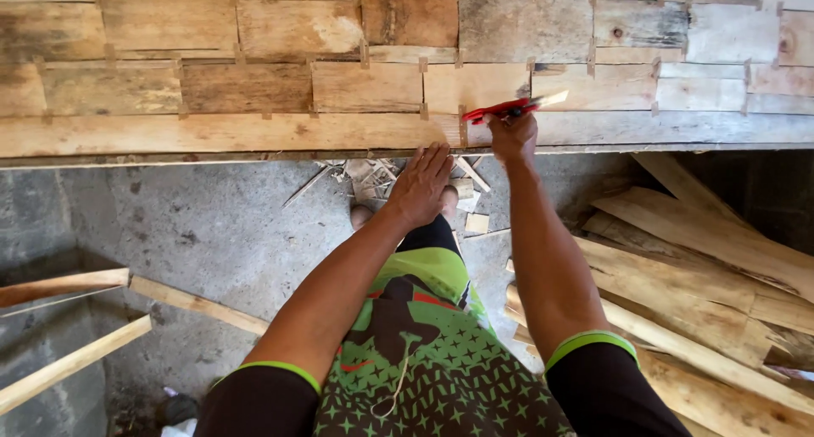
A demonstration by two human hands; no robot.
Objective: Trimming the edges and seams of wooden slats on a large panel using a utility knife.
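Right now the right hand (512,137) is closing its grip around a red-handled tool (502,111), pressing it against the near edge of a woven panel of thin wooden strips (365,85). The left hand (421,185) is lying flat and open, holding nothing, bracing that same edge plank (212,134). The strips are looking light, stiff yet splintery, likely to crack if bent; taking them by the long edges seems safest. Loose wooden slats (695,276) are lying piled on the concrete floor (212,233).

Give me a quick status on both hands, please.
Left hand flat on plank edge. Right hand gripping red-handled tool on woven slats. Nothing blocking.
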